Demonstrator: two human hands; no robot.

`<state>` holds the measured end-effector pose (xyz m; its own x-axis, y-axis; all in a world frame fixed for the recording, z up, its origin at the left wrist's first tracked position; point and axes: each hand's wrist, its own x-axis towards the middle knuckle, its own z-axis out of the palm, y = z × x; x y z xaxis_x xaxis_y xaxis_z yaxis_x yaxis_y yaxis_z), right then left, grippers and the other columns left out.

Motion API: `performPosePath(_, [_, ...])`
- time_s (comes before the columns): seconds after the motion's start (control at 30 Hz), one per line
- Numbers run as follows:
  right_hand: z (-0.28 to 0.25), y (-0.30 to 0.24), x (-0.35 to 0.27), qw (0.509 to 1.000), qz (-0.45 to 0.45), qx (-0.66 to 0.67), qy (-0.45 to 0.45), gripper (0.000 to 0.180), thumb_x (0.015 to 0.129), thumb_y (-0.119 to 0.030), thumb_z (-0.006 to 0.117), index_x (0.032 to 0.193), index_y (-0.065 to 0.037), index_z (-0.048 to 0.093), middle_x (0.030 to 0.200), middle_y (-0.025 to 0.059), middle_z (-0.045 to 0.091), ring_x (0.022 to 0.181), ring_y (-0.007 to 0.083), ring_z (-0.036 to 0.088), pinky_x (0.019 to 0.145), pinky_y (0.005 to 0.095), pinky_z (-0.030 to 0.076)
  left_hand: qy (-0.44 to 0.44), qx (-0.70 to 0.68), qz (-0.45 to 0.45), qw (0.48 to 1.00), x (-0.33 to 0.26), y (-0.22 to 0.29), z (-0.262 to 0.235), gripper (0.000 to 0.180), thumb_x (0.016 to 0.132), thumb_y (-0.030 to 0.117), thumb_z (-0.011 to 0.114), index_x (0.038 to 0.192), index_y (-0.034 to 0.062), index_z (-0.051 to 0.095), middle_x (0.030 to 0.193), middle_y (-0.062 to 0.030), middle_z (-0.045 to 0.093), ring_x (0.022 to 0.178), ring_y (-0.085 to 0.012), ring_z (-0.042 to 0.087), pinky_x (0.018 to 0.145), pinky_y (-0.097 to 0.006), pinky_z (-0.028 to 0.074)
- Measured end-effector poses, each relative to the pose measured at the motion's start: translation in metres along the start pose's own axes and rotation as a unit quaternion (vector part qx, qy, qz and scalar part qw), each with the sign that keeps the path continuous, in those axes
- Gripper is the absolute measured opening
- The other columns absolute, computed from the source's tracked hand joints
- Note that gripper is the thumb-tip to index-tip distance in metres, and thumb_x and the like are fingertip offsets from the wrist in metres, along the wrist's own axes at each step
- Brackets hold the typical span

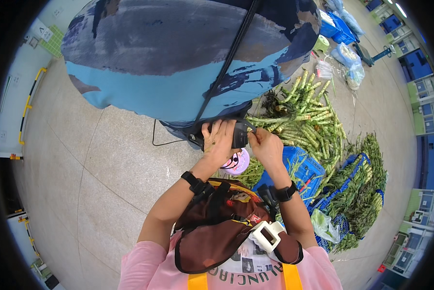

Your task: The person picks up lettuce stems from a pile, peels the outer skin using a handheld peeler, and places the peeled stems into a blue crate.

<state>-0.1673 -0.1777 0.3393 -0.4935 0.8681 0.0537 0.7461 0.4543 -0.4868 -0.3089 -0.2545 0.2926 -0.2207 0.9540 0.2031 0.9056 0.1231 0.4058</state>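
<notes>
Right in front of me is a large blue, grey and black patterned garment [178,48], apparently on a person bending forward. A black cord [229,60] runs down over it to a black box-shaped device [239,135] at its lower edge. My left hand [219,141] is closed over the device, its fingers lying across the front. At the device's right side my right hand [267,146] pinches with thumb and fingers, beside a short black cable; what is between the fingertips is hidden. Below the hands is a pink round stool top [236,162] with black cable on it.
Stem lettuce stalks [313,128] lie heaped on the floor to the right. Nearby stand a blue crate [301,166] and leafy greens [359,198] in blue baskets. Plastic bags [348,60] and blue bins [340,29] are farther back. A yellow-black rail [31,104] lines the left wall.
</notes>
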Motion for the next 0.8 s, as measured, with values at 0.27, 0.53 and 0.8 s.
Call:
performPosePath(0.27, [0.007, 0.001, -0.001, 0.995, -0.083, -0.019, 0.059, 0.022, 0.08, -0.023, 0.067, 0.072, -0.005, 0.058, 0.067, 0.0114, 0.062, 0.062, 0.0344, 0.062, 0.058, 0.0444, 0.048, -0.024, 0.008, -0.01, 1.0, 0.0, 0.001, -0.001, 0.094, 0.055, 0.037, 0.088, 0.131, 0.0071, 0.044, 0.122, -0.0107, 0.056, 0.123, -0.0269, 0.043, 0.101, -0.051, 0.021])
performPosePath(0.53, [0.01, 0.001, 0.006, 0.997, -0.013, -0.068, -0.036, 0.024, 0.082, -0.028, 0.065, 0.074, -0.005, 0.061, 0.066, 0.0132, 0.063, 0.062, 0.0343, 0.064, 0.056, 0.0436, 0.05, -0.012, 0.015, 0.002, 1.0, 0.002, -0.002, 0.003, 0.094, 0.052, 0.039, 0.089, 0.13, 0.0079, 0.046, 0.118, -0.0097, 0.056, 0.121, -0.0274, 0.043, 0.101, -0.051, 0.021])
performPosePath(0.8, [0.011, -0.004, 0.011, 0.99, -0.086, -0.108, -0.027, 0.027, 0.085, -0.03, 0.062, 0.078, -0.004, 0.063, 0.067, 0.0164, 0.065, 0.064, 0.0349, 0.066, 0.057, 0.0441, 0.052, -0.011, 0.002, -0.004, 1.0, 0.003, -0.004, 0.005, 0.09, 0.053, 0.037, 0.088, 0.129, 0.0093, 0.048, 0.118, -0.009, 0.056, 0.119, -0.0279, 0.043, 0.099, -0.053, 0.021])
